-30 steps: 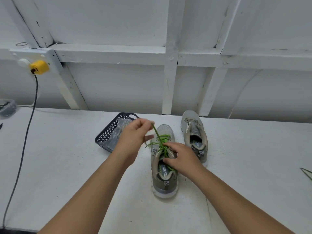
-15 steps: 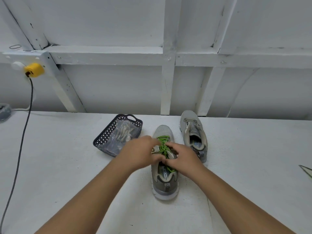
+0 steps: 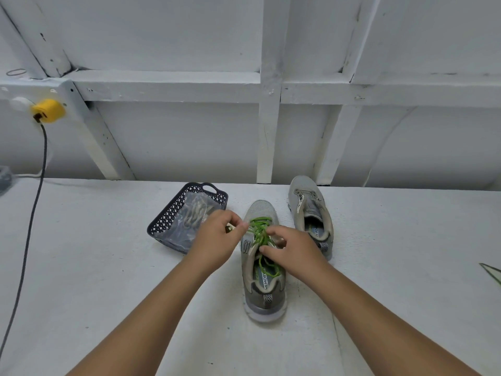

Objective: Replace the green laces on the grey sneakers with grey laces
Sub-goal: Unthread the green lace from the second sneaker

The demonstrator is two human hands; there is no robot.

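Near shoe: the grey sneaker (image 3: 264, 270) stood in the middle of the white table (image 3: 108, 267), toe pointing far, with its green lace (image 3: 259, 232) half loose.
Left hand: the left hand (image 3: 217, 240) was pinching a bit of green lace at the left side of the shoe.
Right hand: the right hand (image 3: 290, 251) had its fingers curled on the lace in the middle of the shoe; how tight, I could not tell.
Other shoe: the far sneaker (image 3: 310, 213) on the right had no lace.
Grey laces: they seemed to lie in a clear bag in the dark basket (image 3: 168, 218) to the left.
Could go wrong: a hard tug might have made a knot or dragged the shoe.
Also: the loose end could have slipped from the pinch.
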